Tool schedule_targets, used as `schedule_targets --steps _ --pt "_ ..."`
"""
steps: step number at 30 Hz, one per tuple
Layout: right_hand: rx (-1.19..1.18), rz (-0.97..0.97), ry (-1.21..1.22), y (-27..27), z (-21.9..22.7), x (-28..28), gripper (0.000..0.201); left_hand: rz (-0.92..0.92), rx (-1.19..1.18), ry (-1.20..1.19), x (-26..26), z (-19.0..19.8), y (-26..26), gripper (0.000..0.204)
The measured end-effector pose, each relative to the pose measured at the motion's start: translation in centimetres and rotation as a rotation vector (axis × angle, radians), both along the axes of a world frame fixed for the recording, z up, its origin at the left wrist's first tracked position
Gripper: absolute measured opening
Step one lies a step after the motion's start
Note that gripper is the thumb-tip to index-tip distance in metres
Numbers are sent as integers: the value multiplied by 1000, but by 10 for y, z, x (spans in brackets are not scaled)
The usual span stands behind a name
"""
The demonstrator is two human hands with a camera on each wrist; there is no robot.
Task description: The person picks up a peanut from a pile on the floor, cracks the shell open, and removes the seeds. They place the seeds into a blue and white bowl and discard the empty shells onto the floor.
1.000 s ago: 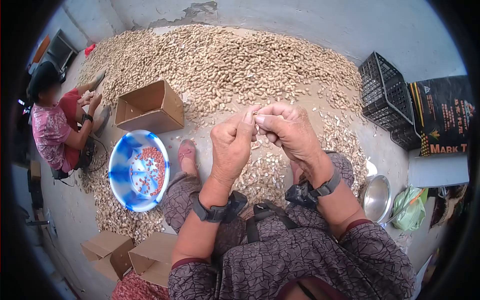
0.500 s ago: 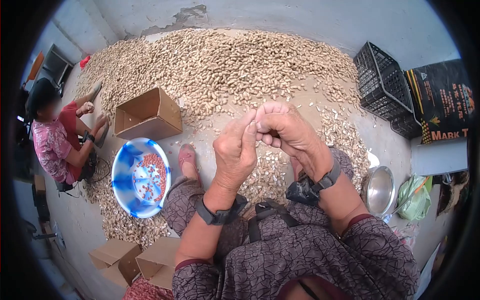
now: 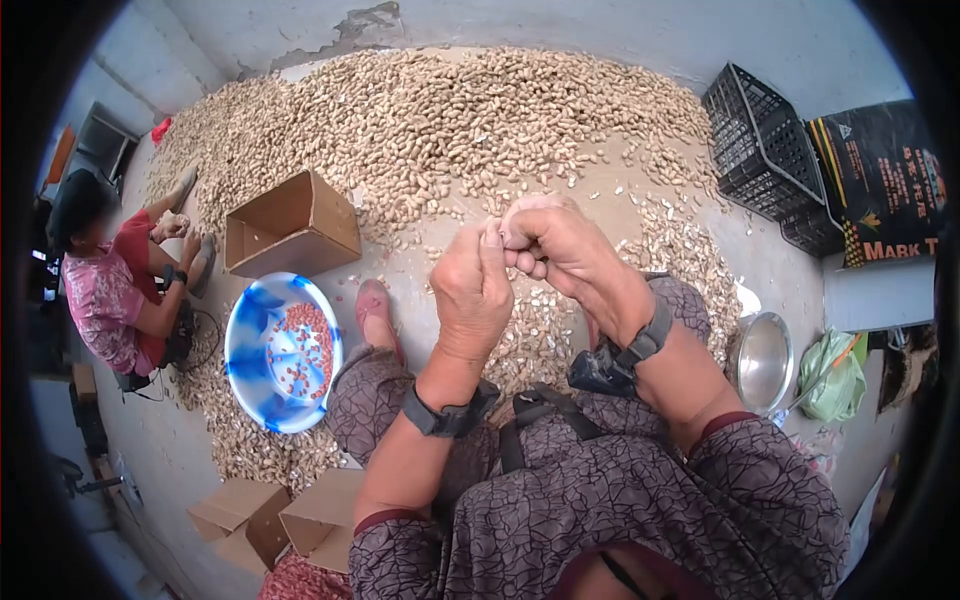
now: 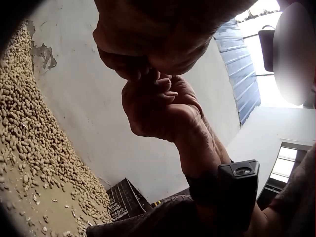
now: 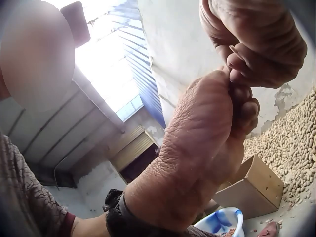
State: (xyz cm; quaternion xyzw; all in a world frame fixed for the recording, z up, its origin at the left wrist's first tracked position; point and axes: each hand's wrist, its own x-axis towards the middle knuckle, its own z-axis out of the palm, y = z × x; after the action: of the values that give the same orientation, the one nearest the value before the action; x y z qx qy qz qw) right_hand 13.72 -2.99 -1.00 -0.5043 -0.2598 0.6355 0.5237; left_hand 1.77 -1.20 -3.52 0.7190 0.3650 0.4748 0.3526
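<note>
My left hand (image 3: 470,285) and right hand (image 3: 570,250) meet fingertip to fingertip at chest height above my lap. Both thumbs and forefingers pinch at one spot, around a peanut that the fingers almost wholly hide. In the right wrist view, the left hand (image 5: 197,123) has its thumb against the curled fingers of the right hand (image 5: 256,44). Seen from the left wrist, the right hand's (image 4: 163,108) fingers are bent inward below the left hand (image 4: 153,34). A blue and white basin (image 3: 245,345) with reddish shelled peanut kernels (image 3: 305,345) stands by my left knee.
A big heap of unshelled peanuts (image 3: 440,120) spreads along the wall. Empty shells (image 3: 540,345) litter the floor between my feet. Around me are a cardboard box (image 3: 300,230), a black crate (image 3: 765,145) and a metal bowl (image 3: 765,360). Another person (image 3: 110,280) sits at left.
The small brown piece visible between the fingertips a second ago is now covered by them. The hands stay together, fingers shifting slightly, while the head view moves a little.
</note>
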Motion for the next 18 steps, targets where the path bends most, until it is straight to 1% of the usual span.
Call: schedule_targets --steps 4,6,7,9,13,15,18 --pt "55 59 62 1 2 7 6 -23 21 -72 -2 3 1 12" --pt "11 99 56 3 -2 10 6 -60 206 -6 -3 6 2 5" --pt "10 98 59 3 -2 10 6 -61 205 -3 -4 3 2 5" --pt "-78 126 58 2 -1 12 5 -47 283 155 -4 -4 1 8" --pt "-117 90 21 3 -6 10 13 -21 243 221 1 -3 -4 6" --pt "-161 71 19 3 -8 9 12 -21 223 107 5 -4 -4 3" --pt "-213 83 6 2 -10 9 12 12 188 152 5 -7 -6 6"
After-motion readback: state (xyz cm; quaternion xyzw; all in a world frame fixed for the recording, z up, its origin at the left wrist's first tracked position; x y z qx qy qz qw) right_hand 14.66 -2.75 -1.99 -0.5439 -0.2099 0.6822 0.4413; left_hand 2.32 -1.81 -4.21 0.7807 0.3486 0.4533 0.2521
